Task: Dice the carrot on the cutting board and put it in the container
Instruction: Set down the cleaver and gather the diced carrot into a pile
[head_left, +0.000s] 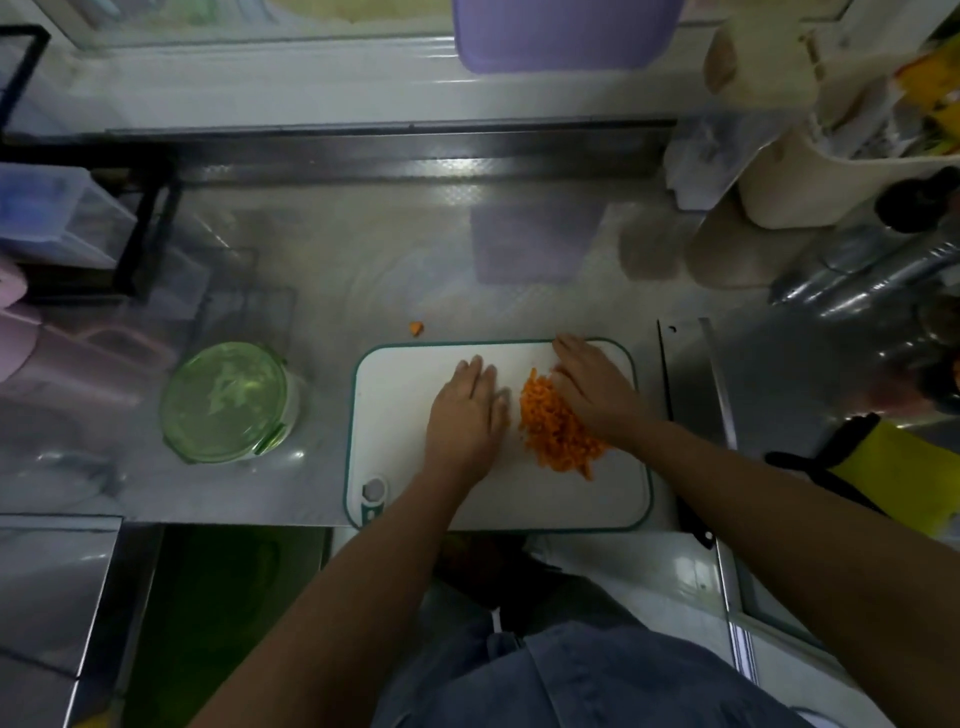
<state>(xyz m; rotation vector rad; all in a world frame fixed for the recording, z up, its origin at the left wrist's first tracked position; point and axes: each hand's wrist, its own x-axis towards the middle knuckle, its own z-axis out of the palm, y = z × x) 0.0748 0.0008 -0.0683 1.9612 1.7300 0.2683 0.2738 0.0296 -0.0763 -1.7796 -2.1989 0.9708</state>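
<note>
A heap of diced orange carrot lies on the white cutting board with a green rim. My left hand rests flat on the board just left of the heap, fingers together, holding nothing. My right hand lies flat against the heap's right side, touching the pieces. A round green-lidded container stands on the counter left of the board, its lid on. A cleaver lies on the counter right of the board, blade away from me. One stray carrot piece sits beyond the board's far edge.
A purple tub stands on the back ledge. Cream jars and a bag crowd the far right, with a yellow object at the right edge. A black wire rack with clear boxes sits far left. The steel counter's front edge runs below the board.
</note>
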